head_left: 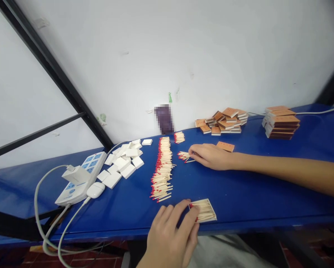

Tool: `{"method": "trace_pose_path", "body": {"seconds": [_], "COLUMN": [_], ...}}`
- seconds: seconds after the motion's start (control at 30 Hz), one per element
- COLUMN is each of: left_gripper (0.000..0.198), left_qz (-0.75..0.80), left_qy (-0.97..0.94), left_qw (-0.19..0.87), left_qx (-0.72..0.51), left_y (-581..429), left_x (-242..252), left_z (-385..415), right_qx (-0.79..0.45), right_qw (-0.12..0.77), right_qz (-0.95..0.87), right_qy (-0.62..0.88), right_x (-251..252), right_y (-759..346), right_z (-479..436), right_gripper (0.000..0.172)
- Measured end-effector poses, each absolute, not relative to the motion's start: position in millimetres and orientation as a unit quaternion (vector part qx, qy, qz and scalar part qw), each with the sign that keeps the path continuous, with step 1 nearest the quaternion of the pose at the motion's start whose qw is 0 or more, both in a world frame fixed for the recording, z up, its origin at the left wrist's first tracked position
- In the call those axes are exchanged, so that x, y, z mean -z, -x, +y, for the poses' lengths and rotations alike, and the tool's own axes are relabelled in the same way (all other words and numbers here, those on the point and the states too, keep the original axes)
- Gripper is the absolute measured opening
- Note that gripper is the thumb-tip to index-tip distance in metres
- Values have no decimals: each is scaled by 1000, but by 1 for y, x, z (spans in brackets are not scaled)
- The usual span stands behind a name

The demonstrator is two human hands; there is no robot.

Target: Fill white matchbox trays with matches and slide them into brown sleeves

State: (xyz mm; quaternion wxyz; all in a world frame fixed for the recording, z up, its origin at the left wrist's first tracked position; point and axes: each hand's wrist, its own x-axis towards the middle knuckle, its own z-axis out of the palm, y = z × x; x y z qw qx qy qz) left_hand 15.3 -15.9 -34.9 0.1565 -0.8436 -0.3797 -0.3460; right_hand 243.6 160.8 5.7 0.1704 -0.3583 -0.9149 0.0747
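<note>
Near the table's front edge, my left hand (174, 232) grips a white matchbox tray (215, 216) by its left end. Matches (204, 209) lie lengthwise in the tray, their red heads partly under my fingers. Farther back, my right hand (207, 155) is closed over a small bunch of matches (183, 155), whose red heads stick out to the left; its fingertips are partly hidden. Behind that wrist lies a single orange matchbox sleeve (226, 146). A long row of red-headed matches (164, 160) runs between the hands and the white trays.
White matchbox trays (120, 163) lie heaped at the left, beside a power strip (83, 178) with a charger, cables and a white earbud case (95, 190). Orange matchboxes form a loose pile (225, 121) and a neat stack (280, 123) at the back right. A small match bundle (179, 137) sits near the wall.
</note>
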Motion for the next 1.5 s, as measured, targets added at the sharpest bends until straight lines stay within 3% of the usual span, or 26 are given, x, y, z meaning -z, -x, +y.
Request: {"method": "trace_pose_path", "body": {"seconds": [0.9, 1.5], "left_gripper": [30, 30], "left_qz": [-386, -385], "left_qy": [852, 847], "left_qw": [171, 167], "left_qx": [310, 327], "left_y": [-16, -16], "left_x": [21, 32], "left_z": [-19, -17], "right_qx": [-94, -108], "right_qw": [236, 213], "right_qz": [-910, -933], "right_qy": [329, 270], "right_x": [-3, -5], "right_y": [-237, -240], "right_z": [148, 146], "right_gripper": [11, 8]}}
